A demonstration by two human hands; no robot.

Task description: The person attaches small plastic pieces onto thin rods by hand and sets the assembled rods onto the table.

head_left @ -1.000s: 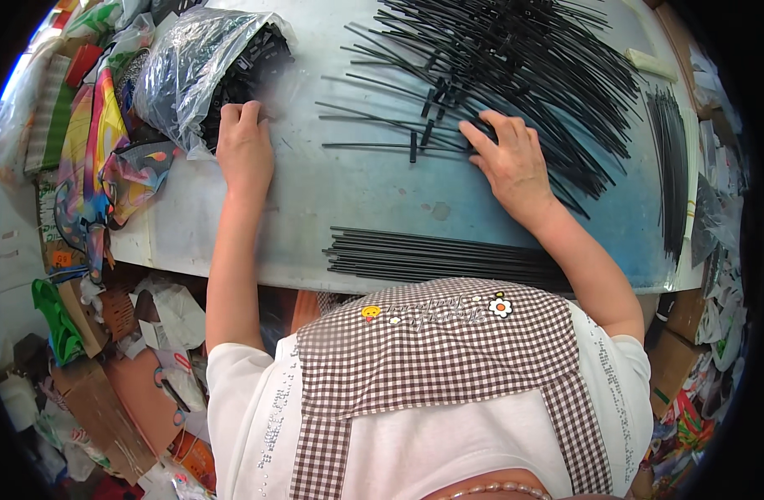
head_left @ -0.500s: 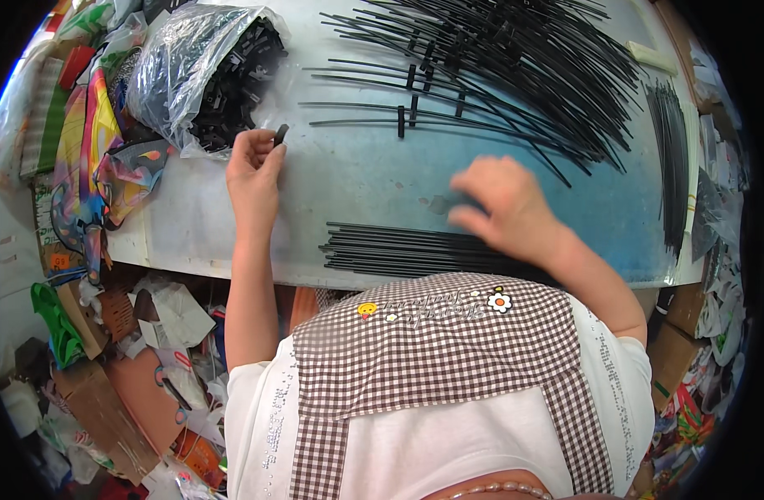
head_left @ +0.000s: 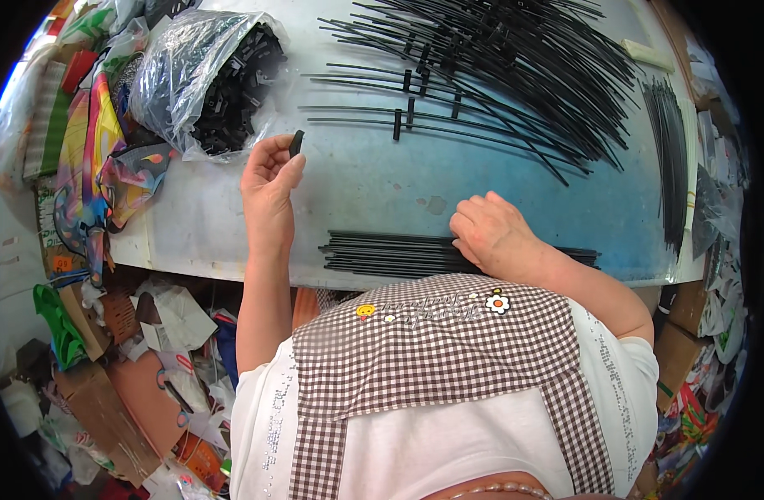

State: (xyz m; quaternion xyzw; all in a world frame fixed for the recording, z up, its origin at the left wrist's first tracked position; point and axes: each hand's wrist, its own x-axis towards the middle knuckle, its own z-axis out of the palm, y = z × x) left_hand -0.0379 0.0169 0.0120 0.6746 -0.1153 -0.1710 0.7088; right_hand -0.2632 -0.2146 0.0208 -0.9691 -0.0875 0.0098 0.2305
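Between the thumb and fingers of my left hand point(head_left: 271, 187) is a small black plastic clip point(head_left: 297, 143), held upright near the mouth of the bag. My right hand point(head_left: 494, 233) is closed, its curled fingertips down at the far edge of a row of thin black rods point(head_left: 390, 252) along the near table edge. Whether it grips a rod is hidden under the fingers. A clear plastic bag point(head_left: 169, 79) lies open at the far left, full of similar black clips point(head_left: 232, 100). Beyond my hands, a large heap of black rods point(head_left: 515, 67) with clips across them is fanned out.
The table point(head_left: 365, 183) has a pale, blue-tinted top. More thin dark rods point(head_left: 669, 167) lie at its right edge. Colourful patterned cloth point(head_left: 94, 158) hangs at the left. Cardboard and scraps point(head_left: 127, 392) crowd the area below the table's left side.
My right hand has come down and nearer, onto the row of rods, and its fingers have closed. My left hand has shifted slightly right, away from the bag, with the clip.
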